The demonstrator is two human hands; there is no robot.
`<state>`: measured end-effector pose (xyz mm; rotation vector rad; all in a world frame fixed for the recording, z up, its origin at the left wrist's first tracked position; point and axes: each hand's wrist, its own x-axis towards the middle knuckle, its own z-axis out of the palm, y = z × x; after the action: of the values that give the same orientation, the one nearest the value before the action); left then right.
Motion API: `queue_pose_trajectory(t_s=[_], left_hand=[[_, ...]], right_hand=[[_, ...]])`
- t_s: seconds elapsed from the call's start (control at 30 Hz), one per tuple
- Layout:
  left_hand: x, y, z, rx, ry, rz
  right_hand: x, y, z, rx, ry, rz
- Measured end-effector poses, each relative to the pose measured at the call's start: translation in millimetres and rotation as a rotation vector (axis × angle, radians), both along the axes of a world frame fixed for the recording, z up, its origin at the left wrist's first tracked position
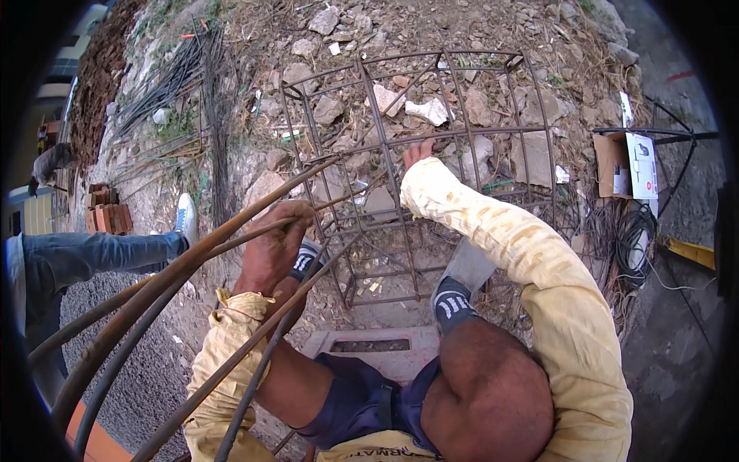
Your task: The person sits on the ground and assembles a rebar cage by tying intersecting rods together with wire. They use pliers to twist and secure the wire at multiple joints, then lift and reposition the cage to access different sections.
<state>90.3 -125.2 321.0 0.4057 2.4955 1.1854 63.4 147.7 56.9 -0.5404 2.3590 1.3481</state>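
A rusty rebar cage (472, 171) of thin tied bars stands on the ground in front of my knees. My left hand (281, 237) is closed round a steel rod (245, 238), left of the cage. Beside that hand, a thicker brown rebar (202, 250) and several other long rods run from the lower left to the cage's near left side. At the cage's middle crossbar my right hand (418, 152) has its fingers bent over the bar; the sleeve hides part of the palm. Both my arms wear pale yellow sleeves.
Broken stones (327, 110) and rubble lie under and beyond the cage. An open cardboard box (613, 164) and coiled black wire (636, 240) are at the right. At the left are a person's jeans-clad leg (100, 250), stacked bricks (110, 214) and a gravel heap (115, 339).
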Motion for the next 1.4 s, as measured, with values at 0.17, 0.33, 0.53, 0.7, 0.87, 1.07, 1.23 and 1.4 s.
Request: queue_pose_trajectory(t_s=[0.17,0.33,0.53,0.7,0.87,1.07,1.23,1.4], left_hand=[[9,-17,-13,0.088,-0.018,0.057],[5,-9,-7,0.032,-0.045,0.041],[6,-10,-10,0.114,-0.02,0.047],[4,-10,-5,0.062,-0.007,-0.011],[5,-15,-7,0.049,-0.011,-0.022],[2,-9,-11,0.043,0.019,-0.006],[4,-9,-12,0.113,-0.035,0.04],[9,-10,-10,0.068,-0.056,0.099]], right_hand=[[16,10,34,-0.707,0.042,-0.27],[21,36,35,-1.03,0.113,-0.407],[12,25,63,-0.726,-0.213,-0.218],[-5,58,57,-1.296,-0.65,-0.516],[1,52,91,-1.256,-0.816,-1.296],[25,50,92,-1.077,-0.198,-0.794],[21,36,101,-0.985,-0.174,-0.861],[-10,57,135,-1.047,-0.545,-1.229]])
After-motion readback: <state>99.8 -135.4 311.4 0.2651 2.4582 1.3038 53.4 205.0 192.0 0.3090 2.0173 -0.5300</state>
